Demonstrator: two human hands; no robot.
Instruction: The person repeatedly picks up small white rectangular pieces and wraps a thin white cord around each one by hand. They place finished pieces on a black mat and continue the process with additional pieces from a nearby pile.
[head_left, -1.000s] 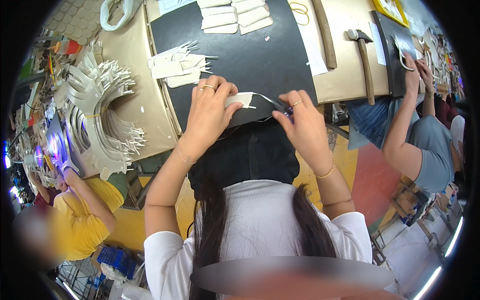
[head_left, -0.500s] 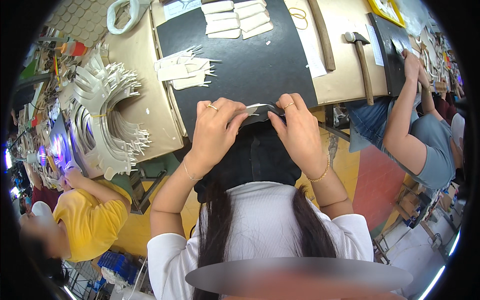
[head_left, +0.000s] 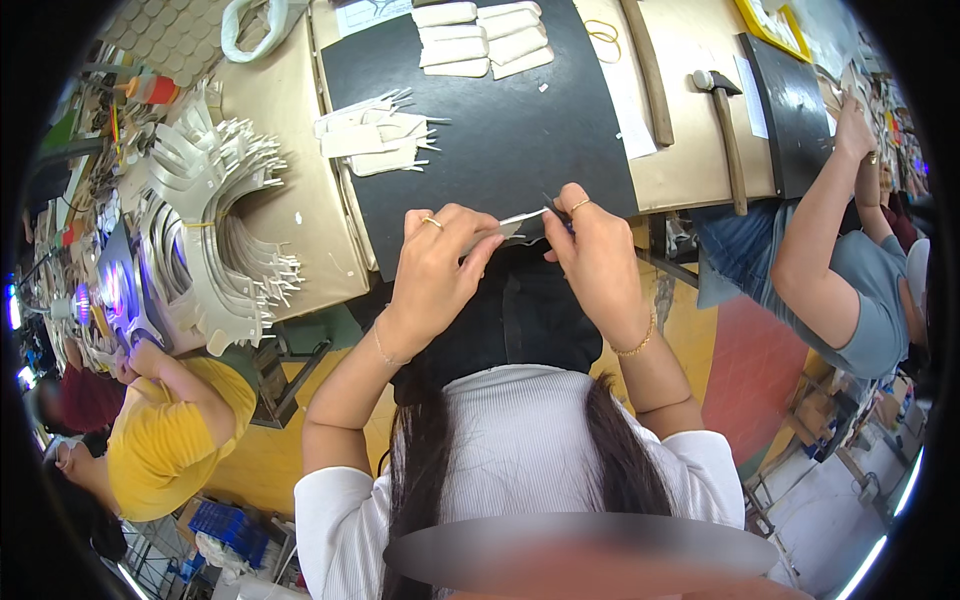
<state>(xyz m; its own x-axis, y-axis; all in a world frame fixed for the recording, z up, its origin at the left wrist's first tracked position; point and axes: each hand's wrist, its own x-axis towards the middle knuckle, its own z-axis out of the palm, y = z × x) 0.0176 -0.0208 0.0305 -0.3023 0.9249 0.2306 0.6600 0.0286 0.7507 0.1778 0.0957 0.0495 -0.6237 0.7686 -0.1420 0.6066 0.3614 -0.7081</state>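
- We see the left hand [head_left: 440,265] pinching a small pale piece [head_left: 512,231], flat and matte, with a thin white strip along its edge; the fingers cover much of it.
- Our right hand [head_left: 597,258] closes narrowly around a small dark tool [head_left: 550,200], slim-tipped and mostly hidden, right by the strip's end.
- We find the piece between the two hands, over the near edge of a smooth black mat [head_left: 520,130].
- On the mat we have plump cream pads [head_left: 452,48] in two columns and, left of them, a loose pile of flat pieces [head_left: 372,142] with stringy ends.
- Beyond our left arm stands a thick bundle of curved, fringed pieces [head_left: 207,245].
- To the right we see a wooden-handled hammer [head_left: 727,130], a bare wooden handle [head_left: 648,75] and thin yellow bands [head_left: 604,40].
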